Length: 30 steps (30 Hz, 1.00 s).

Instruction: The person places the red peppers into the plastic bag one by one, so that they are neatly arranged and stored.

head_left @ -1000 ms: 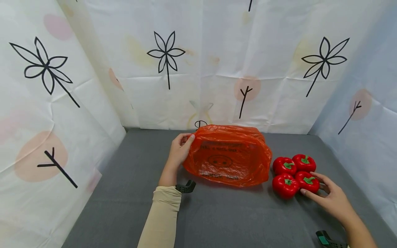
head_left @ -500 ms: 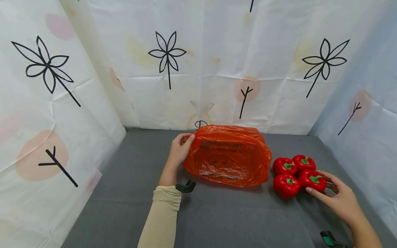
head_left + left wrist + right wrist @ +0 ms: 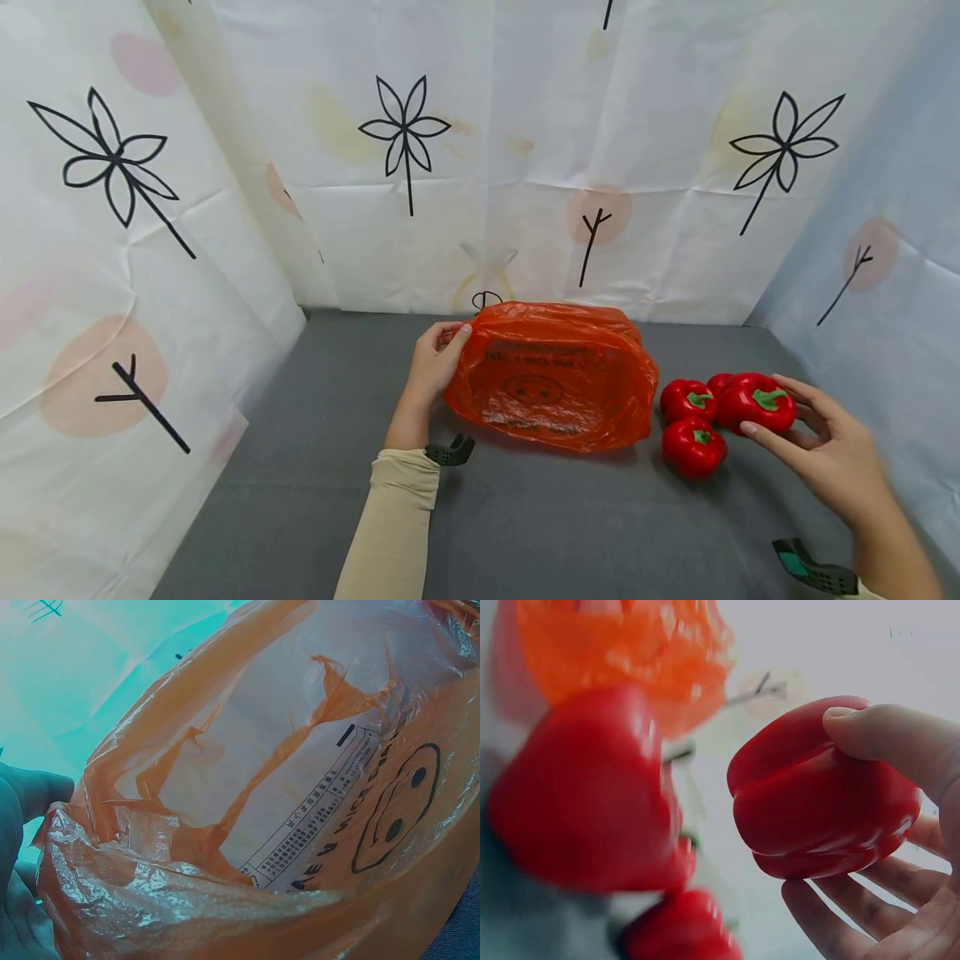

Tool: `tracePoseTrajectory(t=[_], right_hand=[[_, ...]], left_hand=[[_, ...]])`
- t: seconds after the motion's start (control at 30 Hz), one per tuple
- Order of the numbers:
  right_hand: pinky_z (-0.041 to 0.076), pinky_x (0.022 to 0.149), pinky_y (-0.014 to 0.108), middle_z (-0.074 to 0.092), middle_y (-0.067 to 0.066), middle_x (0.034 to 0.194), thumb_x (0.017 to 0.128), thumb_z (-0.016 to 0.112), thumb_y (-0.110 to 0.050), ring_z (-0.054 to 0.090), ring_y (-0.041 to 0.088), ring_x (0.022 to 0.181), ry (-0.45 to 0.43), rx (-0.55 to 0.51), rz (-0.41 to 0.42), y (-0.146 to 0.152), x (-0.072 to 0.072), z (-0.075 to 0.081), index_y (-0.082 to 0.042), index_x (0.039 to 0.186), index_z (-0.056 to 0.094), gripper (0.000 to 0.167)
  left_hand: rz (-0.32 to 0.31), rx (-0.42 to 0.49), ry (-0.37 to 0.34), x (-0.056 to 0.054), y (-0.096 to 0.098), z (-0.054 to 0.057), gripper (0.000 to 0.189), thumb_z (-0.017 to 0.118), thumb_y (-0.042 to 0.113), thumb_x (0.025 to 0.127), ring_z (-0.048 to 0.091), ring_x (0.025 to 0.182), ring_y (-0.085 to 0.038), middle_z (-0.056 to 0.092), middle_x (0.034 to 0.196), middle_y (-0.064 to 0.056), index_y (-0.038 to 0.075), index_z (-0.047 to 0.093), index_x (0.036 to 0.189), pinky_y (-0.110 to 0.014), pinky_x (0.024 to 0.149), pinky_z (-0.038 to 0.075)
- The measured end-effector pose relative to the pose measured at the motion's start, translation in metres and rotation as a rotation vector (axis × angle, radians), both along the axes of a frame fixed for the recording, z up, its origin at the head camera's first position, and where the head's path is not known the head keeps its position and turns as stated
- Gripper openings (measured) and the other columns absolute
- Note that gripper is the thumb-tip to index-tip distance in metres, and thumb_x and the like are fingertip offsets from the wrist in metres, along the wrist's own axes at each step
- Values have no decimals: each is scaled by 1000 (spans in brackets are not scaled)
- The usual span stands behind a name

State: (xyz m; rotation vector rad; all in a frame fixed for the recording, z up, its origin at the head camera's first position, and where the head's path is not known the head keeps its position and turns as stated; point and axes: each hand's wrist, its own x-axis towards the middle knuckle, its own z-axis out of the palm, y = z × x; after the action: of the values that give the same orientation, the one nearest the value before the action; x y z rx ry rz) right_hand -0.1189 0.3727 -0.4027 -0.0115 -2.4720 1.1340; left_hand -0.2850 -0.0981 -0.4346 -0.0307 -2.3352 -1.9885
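Note:
My left hand (image 3: 435,358) pinches the left rim of an orange plastic bag (image 3: 555,437). The bag's mouth gapes towards me, and a printed smiling face shows in the left wrist view, where the bag (image 3: 420,900) fills most of the picture. On the right, my right hand (image 3: 843,450) holds a red bell pepper (image 3: 742,408) between thumb and fingers. In the right wrist view this pepper (image 3: 817,795) hangs raised off the table. Beside it stand more red peppers: one in front (image 3: 693,450), one at left (image 3: 684,400), and one behind, mostly hidden by the held pepper.
A grey cloth (image 3: 525,517) covers the table. White printed sheets (image 3: 480,150) wall it in at the back and both sides. The peppers stand just right of the bag.
My right hand has drawn one pepper to the right, out of the cluster, and lifted it; it now overlaps the back pepper. The left hand and the bag stay put.

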Motion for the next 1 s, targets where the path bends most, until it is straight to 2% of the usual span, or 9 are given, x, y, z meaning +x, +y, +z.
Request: tracePoseTrajectory(t=[0.3,0.5,0.57,0.63,0.8,0.87,1.0], right_hand=[[51,78,4,53,-29,134,87,87,-4,57,-16,113,20,-12,156,-47,-13,16,-14,157,52,78],[56,82,10,56,-24,139,85,86,4,62,-11,114,38,-54,314,-83,-22,23,-11,155,53,79],[56,85,11,56,-23,143,84,86,5,61,-10,119,42,-67,367,-93,-27,22,-9,155,53,79],[56,87,12,56,-22,145,84,86,4,61,-8,121,30,-79,404,-104,-32,19,-10,154,53,79],[55,90,14,56,4,154,88,86,-6,56,-7,128,-33,-104,501,-133,-48,2,-12,154,53,74],[56,91,16,55,14,154,90,86,-10,59,-1,130,-72,-118,546,-145,-54,-8,-13,154,53,72],[60,95,28,56,14,153,91,86,-18,69,22,126,-135,-120,576,-167,-65,-26,-16,154,52,71]], left_hand=[[3,1,5,2,0,0,43,65,45,105,67,111,-27,67,126,-11,14,67,135,-44,94,59],[8,-3,11,2,0,0,45,65,45,105,67,111,-28,67,126,-12,12,66,135,-45,94,59],[4,-3,18,2,0,0,45,65,45,105,68,111,-27,68,125,-12,11,66,135,-45,94,59],[2,-2,20,1,1,-1,44,65,45,105,68,110,-27,68,124,-11,12,67,134,-44,93,60],[5,2,27,0,1,-1,41,66,44,104,69,106,-25,69,121,-11,13,68,131,-41,90,60],[5,3,29,0,1,-1,40,66,44,105,69,105,-25,70,121,-10,13,69,131,-41,89,60],[4,1,30,1,1,-1,38,66,44,105,70,103,-24,70,120,-10,15,69,130,-40,87,59]])
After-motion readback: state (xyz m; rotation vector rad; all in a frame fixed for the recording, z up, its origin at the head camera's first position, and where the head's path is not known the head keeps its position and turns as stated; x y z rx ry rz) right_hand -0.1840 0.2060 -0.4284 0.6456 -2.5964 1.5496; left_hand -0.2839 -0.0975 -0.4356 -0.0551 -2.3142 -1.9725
